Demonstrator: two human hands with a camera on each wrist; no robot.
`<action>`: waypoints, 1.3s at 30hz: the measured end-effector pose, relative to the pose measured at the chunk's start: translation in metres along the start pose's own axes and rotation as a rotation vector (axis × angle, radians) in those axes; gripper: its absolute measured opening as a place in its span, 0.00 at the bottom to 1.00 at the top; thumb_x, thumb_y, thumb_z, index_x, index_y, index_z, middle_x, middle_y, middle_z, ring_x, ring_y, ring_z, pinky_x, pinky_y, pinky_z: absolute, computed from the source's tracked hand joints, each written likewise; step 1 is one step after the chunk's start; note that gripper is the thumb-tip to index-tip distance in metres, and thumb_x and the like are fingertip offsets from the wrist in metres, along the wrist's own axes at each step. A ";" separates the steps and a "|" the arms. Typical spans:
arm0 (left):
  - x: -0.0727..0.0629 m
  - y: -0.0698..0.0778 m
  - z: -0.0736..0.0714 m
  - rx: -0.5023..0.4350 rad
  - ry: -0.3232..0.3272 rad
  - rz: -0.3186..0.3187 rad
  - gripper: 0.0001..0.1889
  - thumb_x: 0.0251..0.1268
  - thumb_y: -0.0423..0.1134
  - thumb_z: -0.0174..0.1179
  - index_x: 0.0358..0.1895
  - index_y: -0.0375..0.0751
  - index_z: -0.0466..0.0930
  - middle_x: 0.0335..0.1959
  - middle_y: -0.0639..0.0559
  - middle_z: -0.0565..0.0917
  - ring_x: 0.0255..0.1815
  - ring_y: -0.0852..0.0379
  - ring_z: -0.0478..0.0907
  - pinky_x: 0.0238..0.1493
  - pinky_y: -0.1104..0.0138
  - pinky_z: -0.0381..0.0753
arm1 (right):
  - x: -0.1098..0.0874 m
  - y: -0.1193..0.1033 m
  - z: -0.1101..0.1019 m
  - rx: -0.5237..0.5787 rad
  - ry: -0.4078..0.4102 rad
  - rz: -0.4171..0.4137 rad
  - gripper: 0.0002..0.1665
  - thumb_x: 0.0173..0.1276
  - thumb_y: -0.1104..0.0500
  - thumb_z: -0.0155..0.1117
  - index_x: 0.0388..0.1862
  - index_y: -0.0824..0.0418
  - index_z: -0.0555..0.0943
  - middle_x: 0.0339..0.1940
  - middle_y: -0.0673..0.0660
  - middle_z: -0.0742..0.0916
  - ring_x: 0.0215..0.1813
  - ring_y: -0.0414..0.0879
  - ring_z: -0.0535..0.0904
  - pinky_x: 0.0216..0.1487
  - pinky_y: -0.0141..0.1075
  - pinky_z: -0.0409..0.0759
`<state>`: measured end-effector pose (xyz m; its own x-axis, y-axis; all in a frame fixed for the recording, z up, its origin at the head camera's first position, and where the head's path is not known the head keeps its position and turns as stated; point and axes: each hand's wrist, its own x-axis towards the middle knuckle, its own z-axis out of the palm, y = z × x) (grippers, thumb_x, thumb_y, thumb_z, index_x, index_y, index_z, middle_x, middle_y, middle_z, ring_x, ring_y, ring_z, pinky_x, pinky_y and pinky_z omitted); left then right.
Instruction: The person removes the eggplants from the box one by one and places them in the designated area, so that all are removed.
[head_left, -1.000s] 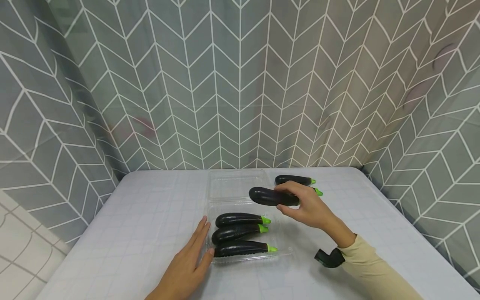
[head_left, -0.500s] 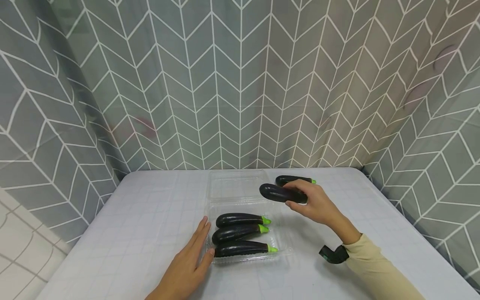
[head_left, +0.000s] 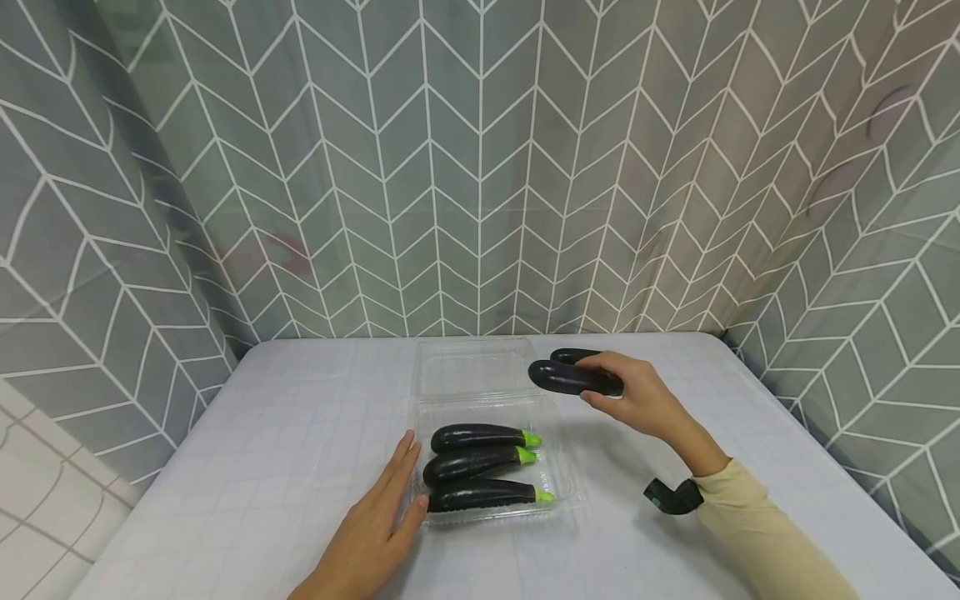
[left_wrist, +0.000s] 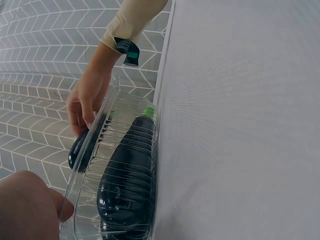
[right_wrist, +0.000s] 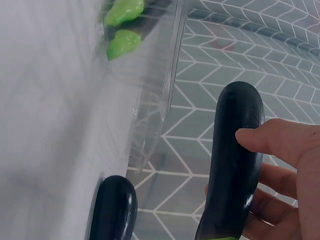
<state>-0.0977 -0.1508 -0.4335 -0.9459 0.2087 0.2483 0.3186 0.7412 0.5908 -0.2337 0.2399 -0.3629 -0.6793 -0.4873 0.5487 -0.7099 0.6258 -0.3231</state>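
My right hand [head_left: 637, 396] grips a dark, glossy eggplant [head_left: 566, 377] above the table, thumb on one side and fingers on the other. In the right wrist view this eggplant [right_wrist: 232, 160] points its rounded end away, with a bit of green at the near end. My left hand [head_left: 372, 521] lies with straight fingers along the left side of a clear plastic clamshell container [head_left: 557, 467]. Inside it are three eggplants [head_left: 480, 461] side by side, their green stems toward the right. From the left wrist the thumb [left_wrist: 62, 206] shows right at the rim.
The container's lid [head_left: 472, 367] is folded back flat behind it. Another eggplant [head_left: 573, 355] lies at the back of the white-covered table [head_left: 300, 400], partly hidden behind the right hand. A grey patterned curtain [head_left: 480, 167] hangs around the table's far and side edges.
My right hand has carried its eggplant right and slightly farther back, from beside the lid to in front of the eggplant at the back. The left hand and the container have stayed put.
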 end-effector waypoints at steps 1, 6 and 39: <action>0.000 0.000 0.000 0.001 0.001 0.000 0.35 0.81 0.49 0.55 0.85 0.47 0.55 0.85 0.59 0.50 0.78 0.47 0.62 0.70 0.44 0.69 | 0.000 0.001 -0.001 -0.001 -0.003 0.007 0.24 0.63 0.63 0.79 0.58 0.62 0.85 0.55 0.60 0.88 0.51 0.55 0.85 0.48 0.54 0.84; 0.000 -0.002 0.000 0.001 0.011 0.015 0.35 0.81 0.49 0.55 0.84 0.46 0.55 0.85 0.58 0.50 0.77 0.47 0.63 0.69 0.44 0.70 | -0.001 0.006 -0.003 -0.007 -0.020 0.064 0.23 0.65 0.63 0.77 0.59 0.63 0.85 0.55 0.60 0.88 0.54 0.57 0.85 0.51 0.55 0.83; 0.000 -0.001 0.001 0.013 0.012 0.015 0.35 0.81 0.47 0.56 0.84 0.46 0.55 0.85 0.57 0.51 0.78 0.48 0.62 0.69 0.45 0.70 | -0.010 0.026 -0.011 0.042 -0.103 0.195 0.17 0.81 0.63 0.60 0.63 0.70 0.79 0.52 0.64 0.87 0.48 0.54 0.84 0.45 0.52 0.82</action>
<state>-0.0984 -0.1512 -0.4347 -0.9401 0.2123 0.2668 0.3323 0.7460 0.5771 -0.2434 0.2678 -0.3684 -0.8186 -0.4205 0.3913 -0.5686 0.6898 -0.4482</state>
